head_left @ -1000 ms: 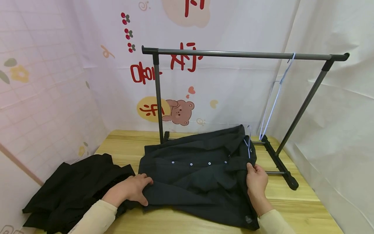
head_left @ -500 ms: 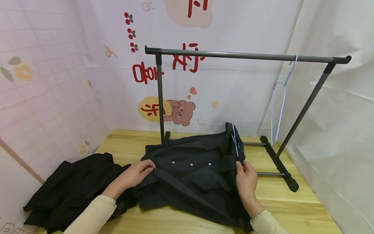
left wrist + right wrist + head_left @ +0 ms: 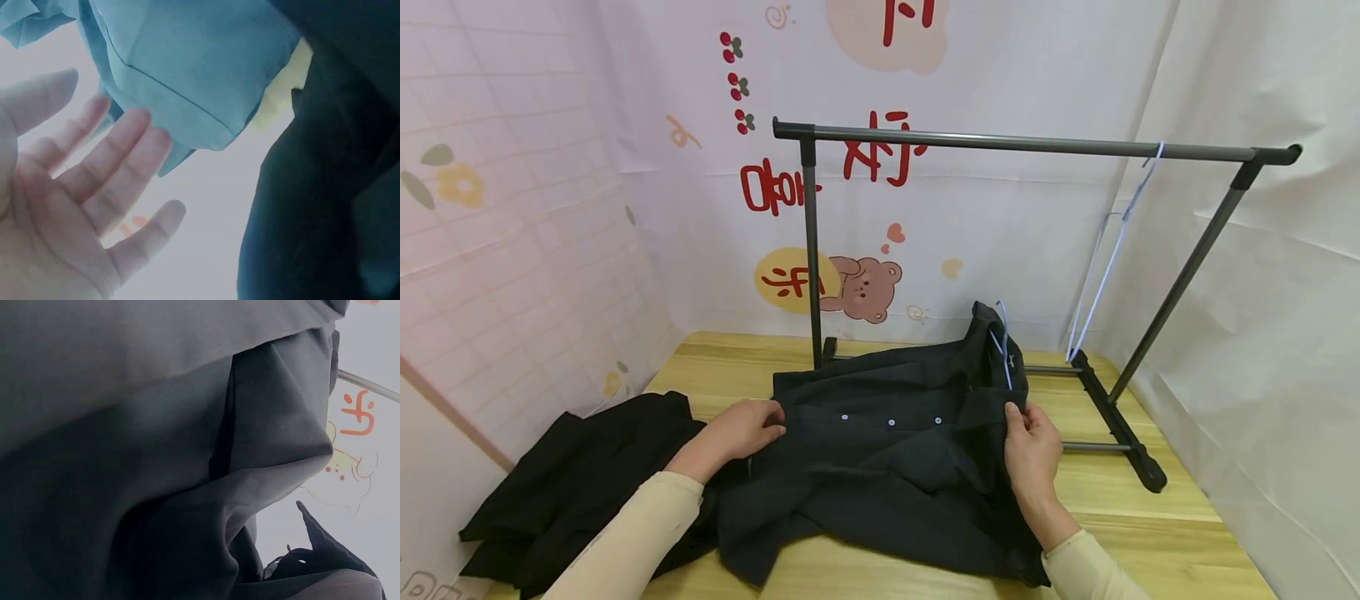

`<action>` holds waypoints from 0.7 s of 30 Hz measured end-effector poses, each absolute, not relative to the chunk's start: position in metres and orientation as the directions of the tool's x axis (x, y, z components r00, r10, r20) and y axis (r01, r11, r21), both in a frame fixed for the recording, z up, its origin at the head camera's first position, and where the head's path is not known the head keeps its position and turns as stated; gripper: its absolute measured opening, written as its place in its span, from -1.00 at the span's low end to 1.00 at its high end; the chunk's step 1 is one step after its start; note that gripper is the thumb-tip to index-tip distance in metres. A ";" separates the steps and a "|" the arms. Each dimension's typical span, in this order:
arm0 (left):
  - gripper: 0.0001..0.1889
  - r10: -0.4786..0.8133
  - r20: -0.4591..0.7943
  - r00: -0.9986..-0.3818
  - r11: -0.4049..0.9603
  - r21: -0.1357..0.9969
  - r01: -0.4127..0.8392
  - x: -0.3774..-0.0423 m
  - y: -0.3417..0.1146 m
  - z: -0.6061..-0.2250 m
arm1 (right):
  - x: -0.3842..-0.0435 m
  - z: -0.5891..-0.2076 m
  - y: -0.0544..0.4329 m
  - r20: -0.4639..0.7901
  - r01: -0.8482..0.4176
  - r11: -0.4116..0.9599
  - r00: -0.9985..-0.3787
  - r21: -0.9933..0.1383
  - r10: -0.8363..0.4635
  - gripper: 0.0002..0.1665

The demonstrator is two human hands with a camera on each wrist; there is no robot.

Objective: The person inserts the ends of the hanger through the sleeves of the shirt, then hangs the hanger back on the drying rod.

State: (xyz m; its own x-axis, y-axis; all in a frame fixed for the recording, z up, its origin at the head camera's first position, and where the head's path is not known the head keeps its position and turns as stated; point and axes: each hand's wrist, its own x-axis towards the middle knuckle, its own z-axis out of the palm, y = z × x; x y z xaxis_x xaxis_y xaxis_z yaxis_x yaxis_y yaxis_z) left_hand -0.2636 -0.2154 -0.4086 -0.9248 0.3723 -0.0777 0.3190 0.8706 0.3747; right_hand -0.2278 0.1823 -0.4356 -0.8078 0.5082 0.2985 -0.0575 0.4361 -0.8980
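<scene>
A black button-up shirt [image 3: 865,467] with small pale buttons lies spread on the wooden table [image 3: 1150,533]. At its right end, the collar stands raised, and a light-blue hanger [image 3: 1006,354] pokes out of the neck opening. My right hand [image 3: 1033,450] pinches the shirt just below the collar. In the right wrist view only dark cloth folds show, not the hand. My left hand [image 3: 741,429] is at the shirt's left end; in the left wrist view its fingers [image 3: 125,169] are spread, apart from the cloth.
A heap of black clothing [image 3: 595,483] lies left of the shirt, under the left forearm. Behind stands a dark metal clothes rack [image 3: 1000,142], with another light-blue hanger [image 3: 1105,258] hanging near its right end. Printed white cloth walls surround the table.
My left hand moved up from the shirt's lower left, and the cloth there dropped lower and further left. The right hand drew the collar end leftward. The hanger on the rack swung.
</scene>
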 end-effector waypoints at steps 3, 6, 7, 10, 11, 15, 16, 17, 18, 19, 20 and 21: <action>-0.79 0.355 -0.047 -0.934 0.876 0.364 0.315 -0.270 -0.212 -0.405 | -0.229 -0.435 0.180 0.295 -0.062 0.428 -0.812 -0.902 0.504 -0.64; -0.72 0.324 -0.011 -0.946 0.881 0.368 0.297 -0.279 -0.209 -0.401 | -0.230 -0.434 0.177 0.299 -0.071 0.428 -0.817 -0.901 0.493 -0.66; -0.70 0.313 0.002 -0.950 0.880 0.374 0.291 -0.283 -0.208 -0.400 | -0.230 -0.434 0.176 0.302 -0.075 0.431 -0.819 -0.899 0.488 -0.66; -0.61 0.272 0.042 -0.961 0.879 0.395 0.267 -0.297 -0.204 -0.395 | -0.231 -0.432 0.173 0.309 -0.087 0.431 -0.822 -0.898 0.479 -0.68; -0.57 0.257 0.056 -0.965 0.878 0.403 0.257 -0.302 -0.202 -0.393 | -0.232 -0.432 0.172 0.309 -0.088 0.431 -0.823 -0.898 0.477 -0.68; -0.46 0.196 0.128 -0.972 0.864 0.446 0.234 -0.322 -0.192 -0.379 | -0.234 -0.430 0.169 0.309 -0.097 0.418 -0.823 -0.903 0.476 -0.69; -0.44 0.179 0.147 -0.973 0.856 0.463 0.228 -0.326 -0.189 -0.375 | -0.234 -0.429 0.168 0.307 -0.099 0.413 -0.825 -0.905 0.475 -0.69; -0.42 0.162 0.164 -0.973 0.845 0.485 0.223 -0.330 -0.186 -0.370 | -0.235 -0.427 0.166 0.306 -0.102 0.408 -0.827 -0.907 0.471 -0.69; -0.40 0.145 0.181 -0.973 0.835 0.504 0.219 -0.334 -0.182 -0.364 | -0.235 -0.426 0.165 0.304 -0.105 0.405 -0.830 -0.908 0.467 -0.69; -0.38 0.127 0.197 -0.972 0.823 0.526 0.215 -0.338 -0.178 -0.360 | -0.235 -0.425 0.165 0.301 -0.106 0.401 -0.834 -0.910 0.463 -0.68; -0.36 0.110 0.211 -0.971 0.810 0.548 0.210 -0.342 -0.175 -0.355 | -0.236 -0.423 0.164 0.296 -0.104 0.396 -0.836 -0.912 0.462 -0.67; -0.34 0.093 0.222 -0.971 0.797 0.567 0.206 -0.346 -0.171 -0.351 | -0.236 -0.422 0.164 0.290 -0.103 0.389 -0.840 -0.915 0.459 -0.66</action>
State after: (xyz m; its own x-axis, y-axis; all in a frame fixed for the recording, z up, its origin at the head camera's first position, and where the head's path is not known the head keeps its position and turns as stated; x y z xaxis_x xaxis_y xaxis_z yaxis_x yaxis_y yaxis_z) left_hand -0.3457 -0.1709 -0.3515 -0.9705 0.0928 0.2223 0.2062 0.7972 0.5675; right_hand -0.2362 0.1640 -0.4218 -0.8395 0.4594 0.2901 -0.1034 0.3890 -0.9154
